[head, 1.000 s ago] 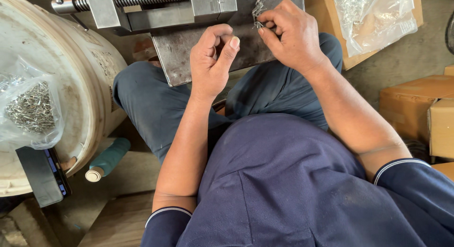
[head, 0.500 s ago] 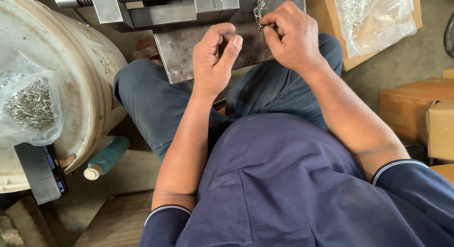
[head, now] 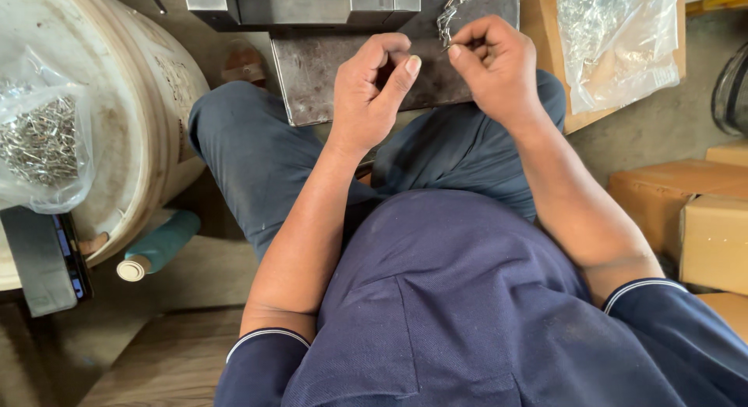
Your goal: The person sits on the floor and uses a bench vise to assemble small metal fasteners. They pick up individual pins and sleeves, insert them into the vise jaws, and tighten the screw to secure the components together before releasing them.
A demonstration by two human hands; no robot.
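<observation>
Both hands sit lower than before: right hand pinches a small silvery metal clip over the grey steel plate; left hand curls, holding nothing visible.

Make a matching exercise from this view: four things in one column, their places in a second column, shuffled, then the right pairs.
Things:
1. bag of pins
2. teal roll
3. cardboard boxes
4. metal plate

Places:
A. far right, stacked beside the person's right arm
B. above the knees, under both hands
C. on the white drum at the left edge
D. low on the left, lying below the drum

Pairs: 1-C, 2-D, 3-A, 4-B
</observation>
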